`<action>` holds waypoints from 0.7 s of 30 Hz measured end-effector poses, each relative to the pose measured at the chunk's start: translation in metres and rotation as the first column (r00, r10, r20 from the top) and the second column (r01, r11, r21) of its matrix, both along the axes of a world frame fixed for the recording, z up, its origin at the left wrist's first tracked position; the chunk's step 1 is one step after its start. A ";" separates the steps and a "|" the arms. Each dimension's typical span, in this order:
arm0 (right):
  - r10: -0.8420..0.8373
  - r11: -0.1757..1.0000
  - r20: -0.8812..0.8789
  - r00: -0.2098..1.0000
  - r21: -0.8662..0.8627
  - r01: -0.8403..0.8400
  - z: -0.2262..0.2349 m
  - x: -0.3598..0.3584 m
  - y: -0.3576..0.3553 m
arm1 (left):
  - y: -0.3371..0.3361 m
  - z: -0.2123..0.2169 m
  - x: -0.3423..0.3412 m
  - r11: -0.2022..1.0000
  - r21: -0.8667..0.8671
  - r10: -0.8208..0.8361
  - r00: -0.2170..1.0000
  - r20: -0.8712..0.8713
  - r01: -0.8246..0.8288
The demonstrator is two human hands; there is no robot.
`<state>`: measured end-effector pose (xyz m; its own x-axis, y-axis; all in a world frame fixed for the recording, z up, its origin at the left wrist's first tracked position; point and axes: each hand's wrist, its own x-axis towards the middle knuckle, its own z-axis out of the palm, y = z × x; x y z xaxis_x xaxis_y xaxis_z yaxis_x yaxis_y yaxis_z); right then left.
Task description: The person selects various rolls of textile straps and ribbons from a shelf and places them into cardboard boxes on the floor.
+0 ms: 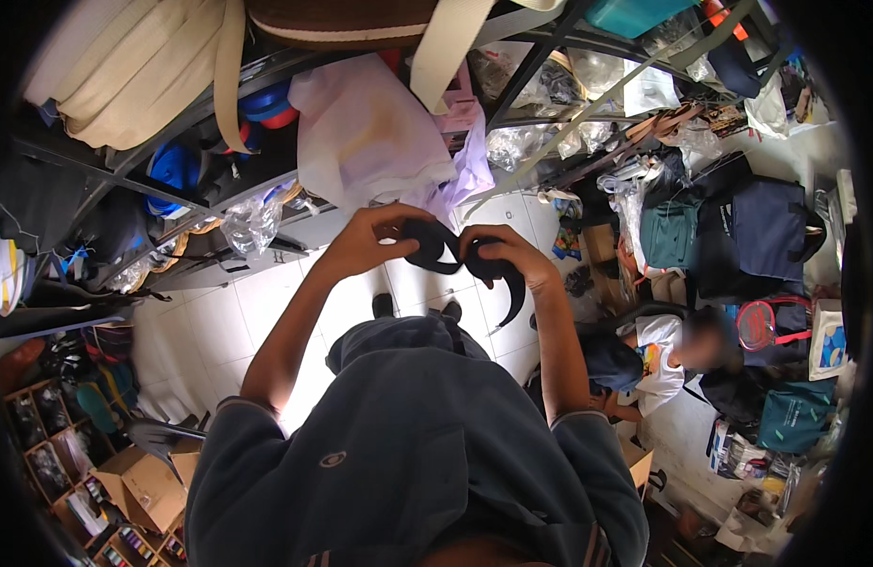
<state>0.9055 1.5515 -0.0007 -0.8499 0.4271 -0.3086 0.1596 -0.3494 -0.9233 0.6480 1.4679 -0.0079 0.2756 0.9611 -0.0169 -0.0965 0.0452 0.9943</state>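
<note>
Left hand (385, 236): on my feed, thumb and fingers pinch a curled black strap (423, 244), I judge to stop it unrolling.
Right hand (504, 255): closed on more black strap, one tail left free.
Strap position: between both hands, probably raised for easier viewing.
Rack (129, 171): beyond; beige webbing (139, 80) lies layered, presumably against tangling.

Passage over tiled floor (219, 326), pale bag (366, 128) blocking ahead, person (659, 357) rightward
</note>
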 end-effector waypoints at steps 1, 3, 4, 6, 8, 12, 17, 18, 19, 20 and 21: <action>-0.064 0.994 -0.062 0.996 -0.088 0.058 -0.001 0.002 0.001 | 0.003 0.003 0.002 0.999 0.010 0.053 0.998 0.024 -0.053; -0.188 0.960 -0.191 0.964 -0.245 0.138 -0.006 0.001 -0.003 | 0.006 0.000 0.013 0.988 -0.018 0.157 0.981 0.114 -0.156; -0.283 0.926 -0.225 0.932 -0.316 0.205 -0.013 -0.001 -0.009 | 0.005 -0.006 0.029 0.964 -0.070 0.264 0.947 0.184 -0.256; -0.279 0.923 -0.257 0.925 -0.339 0.184 -0.026 -0.002 -0.015 | 0.004 -0.020 0.065 0.879 -0.186 0.475 0.829 0.294 -0.438; -0.286 0.921 -0.251 0.925 -0.337 0.194 -0.026 0.007 -0.014 | 0.004 -0.017 0.082 0.867 -0.210 0.495 0.825 0.273 -0.451; -0.296 0.929 -0.185 0.937 -0.283 0.238 -0.028 0.023 -0.015 | 0.001 -0.011 0.101 0.871 -0.261 0.472 0.857 0.209 -0.417; -0.322 0.920 -0.120 0.939 -0.275 0.280 -0.030 0.039 -0.013 | -0.001 -0.002 0.112 0.925 -0.084 0.373 0.928 0.000 -0.372; -0.298 0.929 -0.134 0.945 -0.269 0.254 -0.030 0.043 -0.011 | 0.000 -0.004 0.112 0.934 -0.108 0.339 0.940 -0.026 -0.340; -0.274 0.938 -0.150 0.950 -0.261 0.229 -0.030 0.048 -0.007 | 0.002 -0.007 0.109 0.942 -0.132 0.304 0.951 -0.052 -0.308; -0.250 0.946 -0.165 0.954 -0.253 0.204 -0.031 0.053 -0.004 | 0.003 -0.009 0.106 0.948 -0.157 0.267 0.961 -0.076 -0.276; -0.206 0.955 -0.161 0.965 -0.249 0.163 -0.032 0.058 -0.002 | 0.003 -0.013 0.105 0.953 -0.147 0.255 0.964 -0.077 -0.264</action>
<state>0.9635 1.5493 -0.0330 -0.8141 0.5173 -0.2639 -0.0923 -0.5639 -0.8207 0.7526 1.4712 -0.0205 0.0110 0.9838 -0.1789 -0.0690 0.1792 0.9814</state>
